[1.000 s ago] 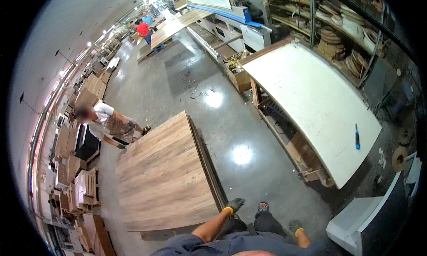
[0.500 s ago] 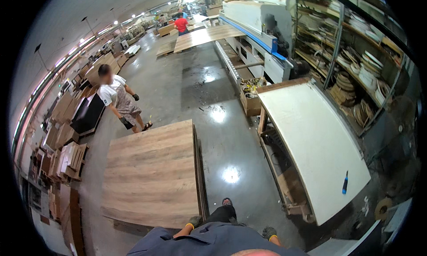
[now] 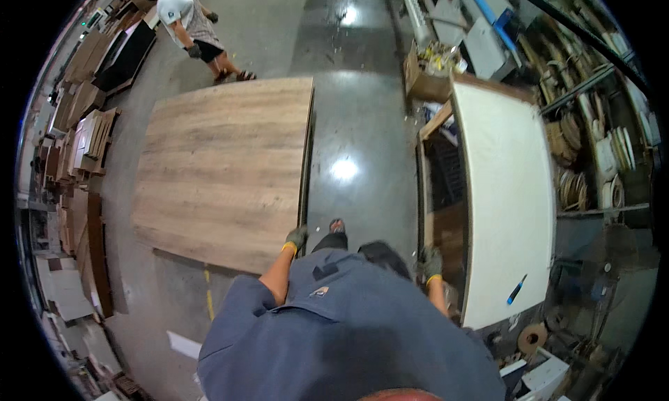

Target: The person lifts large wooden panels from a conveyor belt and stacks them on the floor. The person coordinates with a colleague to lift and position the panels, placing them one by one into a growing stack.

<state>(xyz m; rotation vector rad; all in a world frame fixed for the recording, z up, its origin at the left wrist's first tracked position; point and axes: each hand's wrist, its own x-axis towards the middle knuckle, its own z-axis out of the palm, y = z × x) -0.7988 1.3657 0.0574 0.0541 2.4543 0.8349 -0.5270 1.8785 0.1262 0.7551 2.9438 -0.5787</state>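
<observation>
My left hand (image 3: 297, 238), in a dark glove with a yellow cuff, overlaps the near right corner of a large wood-grain panel (image 3: 223, 171). Whether it touches the panel or hangs just beside it, I cannot tell. The panel lies flat on top of a low stack to my left. On the other side, my right hand (image 3: 432, 263), gloved the same way, hangs beside the left side of a white-topped table (image 3: 505, 206). Its fingers are blurred, and nothing shows in them. A blue-handled screwdriver (image 3: 516, 291) lies on the white top.
Grey floor (image 3: 345, 143) runs between the stack and the table. Another person (image 3: 191, 28) with gloved hands stands beyond the panel. A cardboard box (image 3: 428, 80) sits past the table. Shelves with edging rolls (image 3: 575, 140) stand at right, board stacks (image 3: 87, 143) at left.
My view has tilted further down, showing more of my torso. Both of my hands appear higher in view, and the panel and table lie closer alongside me. The other person has shifted toward the upper edge.
</observation>
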